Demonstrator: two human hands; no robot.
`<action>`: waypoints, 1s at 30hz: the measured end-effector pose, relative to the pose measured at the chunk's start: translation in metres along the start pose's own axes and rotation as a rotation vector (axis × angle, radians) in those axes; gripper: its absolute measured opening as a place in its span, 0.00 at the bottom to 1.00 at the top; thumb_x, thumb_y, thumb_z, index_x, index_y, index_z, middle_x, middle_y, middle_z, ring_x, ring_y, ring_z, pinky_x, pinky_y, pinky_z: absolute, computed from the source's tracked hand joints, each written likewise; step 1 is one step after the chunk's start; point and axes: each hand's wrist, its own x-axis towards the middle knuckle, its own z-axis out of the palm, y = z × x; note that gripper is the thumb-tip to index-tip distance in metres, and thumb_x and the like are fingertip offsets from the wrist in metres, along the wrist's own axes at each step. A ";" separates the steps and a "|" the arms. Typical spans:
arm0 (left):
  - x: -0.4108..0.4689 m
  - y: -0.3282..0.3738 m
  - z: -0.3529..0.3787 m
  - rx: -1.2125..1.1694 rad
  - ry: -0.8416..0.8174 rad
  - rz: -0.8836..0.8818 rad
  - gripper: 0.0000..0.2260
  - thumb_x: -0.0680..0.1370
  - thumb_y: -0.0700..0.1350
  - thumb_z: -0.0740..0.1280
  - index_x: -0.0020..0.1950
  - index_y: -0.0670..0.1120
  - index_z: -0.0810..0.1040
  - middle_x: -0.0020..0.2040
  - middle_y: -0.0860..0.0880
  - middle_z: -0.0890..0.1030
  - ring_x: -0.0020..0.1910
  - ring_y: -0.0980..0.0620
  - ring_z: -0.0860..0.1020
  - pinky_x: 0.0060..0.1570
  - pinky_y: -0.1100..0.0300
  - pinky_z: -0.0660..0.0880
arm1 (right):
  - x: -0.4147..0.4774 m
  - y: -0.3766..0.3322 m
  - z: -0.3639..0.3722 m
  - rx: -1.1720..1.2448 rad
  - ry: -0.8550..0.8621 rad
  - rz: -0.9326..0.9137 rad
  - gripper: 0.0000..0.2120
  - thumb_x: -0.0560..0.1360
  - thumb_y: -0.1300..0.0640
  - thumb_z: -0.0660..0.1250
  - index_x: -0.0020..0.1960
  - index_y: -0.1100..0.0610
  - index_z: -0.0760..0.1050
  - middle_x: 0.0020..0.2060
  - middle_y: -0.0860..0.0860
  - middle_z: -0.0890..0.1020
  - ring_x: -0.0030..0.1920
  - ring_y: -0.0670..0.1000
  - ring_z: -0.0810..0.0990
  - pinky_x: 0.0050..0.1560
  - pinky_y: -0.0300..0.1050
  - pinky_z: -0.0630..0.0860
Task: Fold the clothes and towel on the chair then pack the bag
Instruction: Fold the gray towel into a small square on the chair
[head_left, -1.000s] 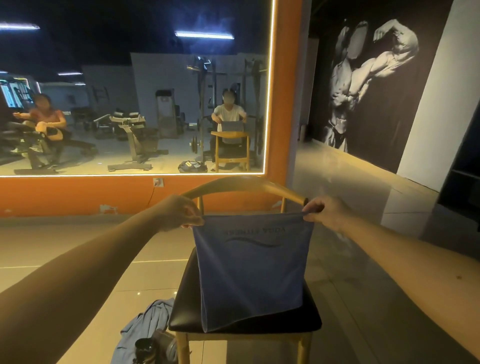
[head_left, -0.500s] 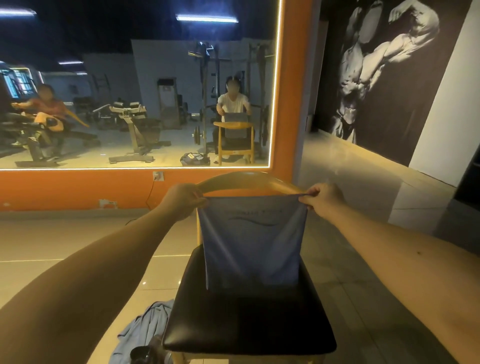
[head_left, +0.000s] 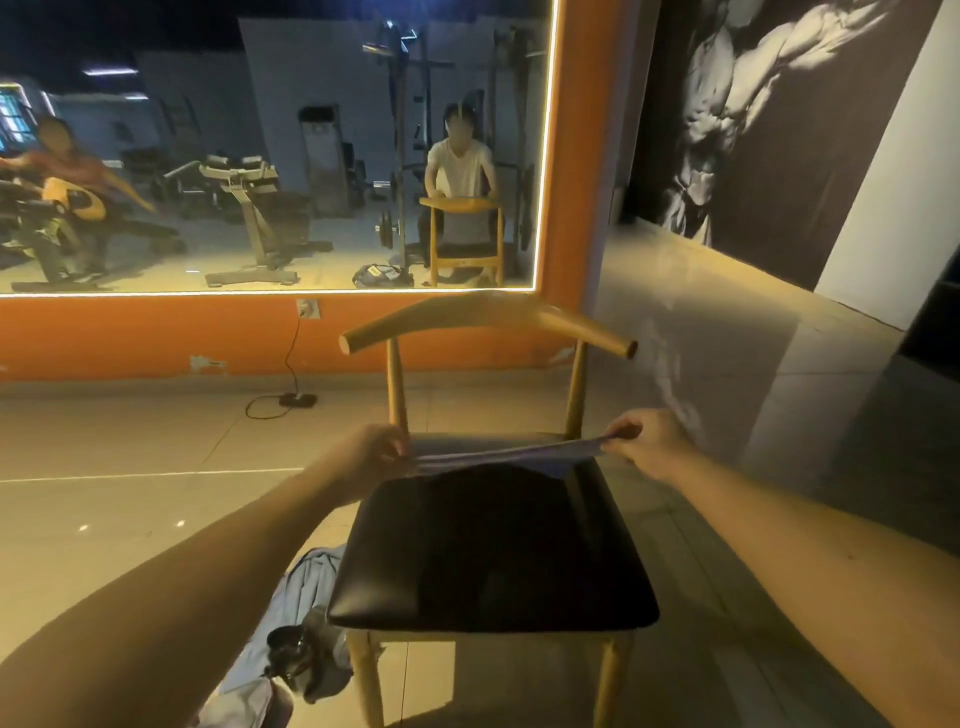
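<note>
pinching the blue towel (head_left: 498, 453) stretched between my left hand (head_left: 375, 453) and right hand (head_left: 649, 441), each gripping one end, over the black chair seat (head_left: 493, 561) (bluish clothes (head_left: 311, 579) lie beside it).

The blue towel (head_left: 506, 451), earlier hung upright, is now lowered flat over the chair (head_left: 493, 545) seat's rear. It is stretched between the left hand (head_left: 382, 452) and right hand (head_left: 647, 441).

1 head-worn wide-angle view — forward and down, close over the chair (head_left: 493, 545), toward the mirror wall (head_left: 260, 156)
</note>
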 end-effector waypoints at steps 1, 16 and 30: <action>-0.011 -0.005 0.015 0.023 -0.079 -0.018 0.05 0.77 0.46 0.74 0.50 0.51 0.80 0.51 0.54 0.81 0.52 0.54 0.81 0.53 0.58 0.79 | -0.012 0.017 0.010 -0.032 -0.061 0.035 0.06 0.72 0.63 0.77 0.48 0.59 0.82 0.42 0.53 0.83 0.43 0.52 0.81 0.39 0.38 0.76; -0.050 -0.038 0.121 0.203 -0.460 -0.070 0.10 0.78 0.57 0.72 0.56 0.55 0.79 0.55 0.54 0.81 0.54 0.54 0.80 0.56 0.62 0.78 | -0.049 0.086 0.083 -0.383 -0.489 0.171 0.06 0.76 0.51 0.73 0.46 0.54 0.82 0.43 0.53 0.85 0.44 0.52 0.85 0.50 0.51 0.84; 0.120 -0.110 0.152 -0.139 0.184 -0.696 0.13 0.85 0.53 0.61 0.52 0.46 0.78 0.45 0.47 0.80 0.44 0.49 0.79 0.48 0.55 0.74 | 0.109 0.088 0.168 -0.044 0.115 0.296 0.13 0.83 0.56 0.63 0.66 0.57 0.73 0.55 0.52 0.78 0.53 0.53 0.78 0.51 0.47 0.76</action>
